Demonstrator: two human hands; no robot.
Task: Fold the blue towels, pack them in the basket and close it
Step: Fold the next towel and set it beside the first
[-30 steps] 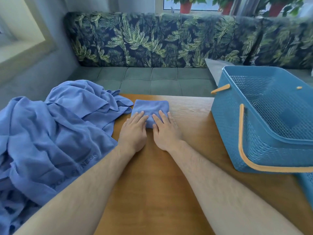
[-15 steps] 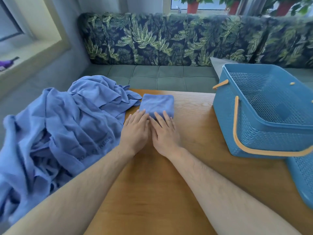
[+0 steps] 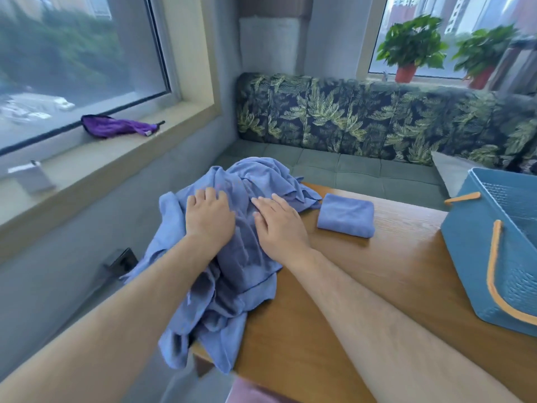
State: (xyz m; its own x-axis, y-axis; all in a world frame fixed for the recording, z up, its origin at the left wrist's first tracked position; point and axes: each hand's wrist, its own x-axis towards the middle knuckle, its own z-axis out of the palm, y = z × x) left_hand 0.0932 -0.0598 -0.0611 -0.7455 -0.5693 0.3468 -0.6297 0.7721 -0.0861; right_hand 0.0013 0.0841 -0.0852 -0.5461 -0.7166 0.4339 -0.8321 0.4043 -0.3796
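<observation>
1. The heap of blue towels is spilling over the near left corner of the table, apparently dumped there as the unfolded supply.
2. The left hand is resting on the heap, fingers close together and bent at the tips. Whether they are pinching cloth cannot be told.
3. The right hand is lying flat beside it, fingers straight and slightly apart, probably feeling for an edge.
4. The folded towel is sitting just beyond on the table, likely parked until packing.
5. The basket is standing open at the right, near the folded towel, ready for loading.
6. No legible writing is showing anywhere.
</observation>
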